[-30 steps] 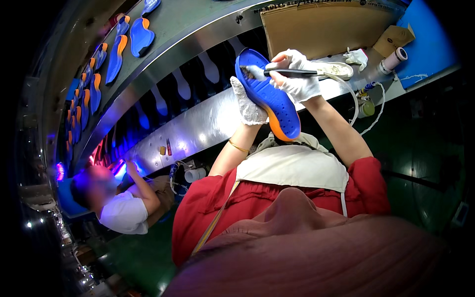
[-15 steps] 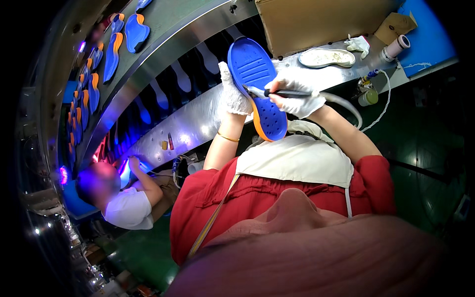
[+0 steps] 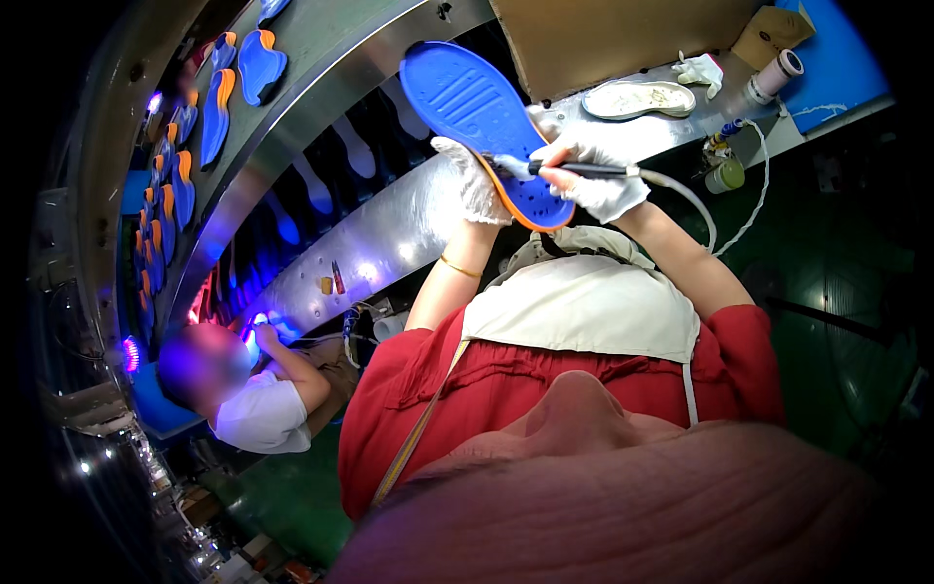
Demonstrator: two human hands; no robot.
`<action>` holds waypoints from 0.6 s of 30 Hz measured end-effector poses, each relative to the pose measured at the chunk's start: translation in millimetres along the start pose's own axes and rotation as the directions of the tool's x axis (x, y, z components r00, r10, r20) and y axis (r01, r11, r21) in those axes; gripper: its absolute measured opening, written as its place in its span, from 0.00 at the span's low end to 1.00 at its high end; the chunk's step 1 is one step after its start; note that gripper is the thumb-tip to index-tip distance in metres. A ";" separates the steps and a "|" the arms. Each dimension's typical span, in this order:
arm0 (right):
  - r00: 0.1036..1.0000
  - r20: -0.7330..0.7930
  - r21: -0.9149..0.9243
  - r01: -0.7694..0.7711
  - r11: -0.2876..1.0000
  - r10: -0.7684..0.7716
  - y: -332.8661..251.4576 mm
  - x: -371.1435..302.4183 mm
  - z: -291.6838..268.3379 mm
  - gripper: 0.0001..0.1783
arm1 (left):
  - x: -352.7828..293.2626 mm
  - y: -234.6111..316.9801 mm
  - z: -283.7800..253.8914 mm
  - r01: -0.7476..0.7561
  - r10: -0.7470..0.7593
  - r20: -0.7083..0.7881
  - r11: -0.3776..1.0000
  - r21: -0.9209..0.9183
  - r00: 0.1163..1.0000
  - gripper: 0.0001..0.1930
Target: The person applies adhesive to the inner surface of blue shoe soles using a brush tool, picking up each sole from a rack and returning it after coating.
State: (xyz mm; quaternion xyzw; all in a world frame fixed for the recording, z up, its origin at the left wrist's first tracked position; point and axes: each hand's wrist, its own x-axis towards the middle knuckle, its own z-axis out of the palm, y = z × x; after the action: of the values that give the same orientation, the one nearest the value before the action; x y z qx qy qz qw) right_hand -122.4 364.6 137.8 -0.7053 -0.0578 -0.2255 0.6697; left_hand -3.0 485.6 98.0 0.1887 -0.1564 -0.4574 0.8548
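My left hand (image 3: 469, 183), in a white glove, is closed on the left edge of a blue shoe sole (image 3: 469, 102) with an orange outer side. The sole hangs above the workbench, inner face up; ridges mark its broad far end and small holes its near end. My right hand (image 3: 611, 193), also gloved, is closed round a black-handled brush (image 3: 590, 169) with a pale hose at its rear. The brush's light tip lies over the sole's narrow middle, beside the left edge. The left fingertips under the sole are hidden.
A white sole (image 3: 637, 99), a spare glove (image 3: 700, 72) and a pink bottle (image 3: 775, 76) lie on the metal bench (image 3: 399, 229), beside a cardboard panel (image 3: 608, 37). Blue-orange soles (image 3: 216, 117) fill the conveyor (image 3: 326, 39) at left. A co-worker (image 3: 263, 409) sits at left.
The sole has turned anticlockwise, its far end swinging up and left and its near end up and right. My right hand and the brush have moved slightly right with it.
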 end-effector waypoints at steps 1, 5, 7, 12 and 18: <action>0.991 0.003 -0.077 0.130 0.989 -0.130 -2.2 0.9 5.5 0.05 | 5.8 2.5 1.3 -0.014 0.015 0.093 1.000 -0.010 0.996 0.45; 0.892 0.096 0.253 -0.451 0.856 0.442 -30.4 8.9 0.6 0.05 | 15.6 13.1 19.7 -0.133 0.162 0.111 0.963 -0.235 0.980 0.54; 0.975 -0.048 0.093 -0.210 0.973 0.215 -20.1 3.3 -1.7 0.04 | 20.5 15.8 22.8 -0.141 0.206 0.185 0.938 -0.316 0.961 0.53; 0.966 0.106 0.200 -0.252 0.947 0.235 -11.7 -0.2 14.2 0.06 | 25.8 31.7 13.5 -0.271 0.329 0.252 0.933 -0.239 0.910 0.55; 0.955 -0.061 0.235 -0.270 0.934 0.292 -12.1 4.5 0.1 0.08 | 30.1 40.0 0.1 -0.274 0.345 0.324 0.930 -0.244 0.881 0.61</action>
State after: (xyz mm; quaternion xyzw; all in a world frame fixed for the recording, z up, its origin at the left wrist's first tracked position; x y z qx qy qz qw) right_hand -123.0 365.0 150.7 -0.6148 0.0507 -0.1527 0.7721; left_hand 41.9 480.7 119.6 -0.0090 -0.2944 -0.3540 0.8877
